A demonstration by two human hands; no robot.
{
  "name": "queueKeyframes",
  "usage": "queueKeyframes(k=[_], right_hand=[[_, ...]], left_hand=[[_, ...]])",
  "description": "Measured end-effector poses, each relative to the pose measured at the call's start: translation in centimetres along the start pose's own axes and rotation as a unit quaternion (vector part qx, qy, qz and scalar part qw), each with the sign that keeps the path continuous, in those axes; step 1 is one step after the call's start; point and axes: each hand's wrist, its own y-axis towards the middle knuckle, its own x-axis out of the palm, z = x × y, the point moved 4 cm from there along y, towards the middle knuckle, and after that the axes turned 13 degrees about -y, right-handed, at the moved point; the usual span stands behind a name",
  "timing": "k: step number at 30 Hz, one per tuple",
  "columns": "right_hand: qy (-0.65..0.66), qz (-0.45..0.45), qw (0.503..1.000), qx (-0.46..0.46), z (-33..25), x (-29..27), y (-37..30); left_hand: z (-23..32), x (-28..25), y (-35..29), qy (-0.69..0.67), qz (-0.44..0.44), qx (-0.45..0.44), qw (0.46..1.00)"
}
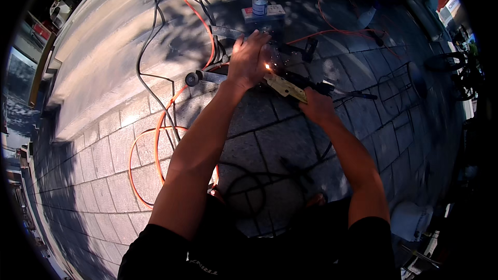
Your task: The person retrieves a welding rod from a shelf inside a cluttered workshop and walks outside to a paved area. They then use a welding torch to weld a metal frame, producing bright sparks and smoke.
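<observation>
My right hand (317, 105) is closed round the back end of a yellowish, flat-bodied tool (284, 86), apparently a welding tool, though its exact kind is unclear. A bright glowing spot (267, 66) burns at its front tip, and small sparks scatter above and to the right. My left hand (250, 59) is raised beside the glow, back toward me, with fingers stretched out and no object visible in it. It hides part of the dark metal work behind. Just left of it lies a pale metal bar (212, 77) with a round black disc (192, 79) at its end.
Beyond my hands, a bottle (260, 4) stands on a red-and-white box (272, 12). An orange hose (156, 150) and black cables (139, 65) loop over the paving (111, 168). Concrete steps (109, 57) rise at left. A whitish container (411, 221) sits at lower right.
</observation>
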Motion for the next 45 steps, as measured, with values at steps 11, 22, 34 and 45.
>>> queueKeyframes(k=[11, 22, 34, 45], right_hand=[[-0.023, -0.022, 0.999, -0.043, -0.2, 1.4, -0.2], [-0.027, -0.032, 0.998, -0.039, -0.8, 0.5, -0.3], [-0.035, -0.040, 0.998, -0.017, -1.5, 2.0, 1.7], [-0.028, -0.041, 0.999, -0.008, -2.5, 2.1, 2.7]], left_hand=[[-5.0, -5.9, -0.5, -0.130, 0.241, -0.077, 0.959], [-4.2, -5.6, -0.4, -0.104, 0.202, -0.080, 0.971], [-3.5, -5.6, -1.3, -0.077, 0.127, -0.104, 0.983], [-3.7, -4.6, -2.1, -0.022, 0.078, -0.047, 0.996]])
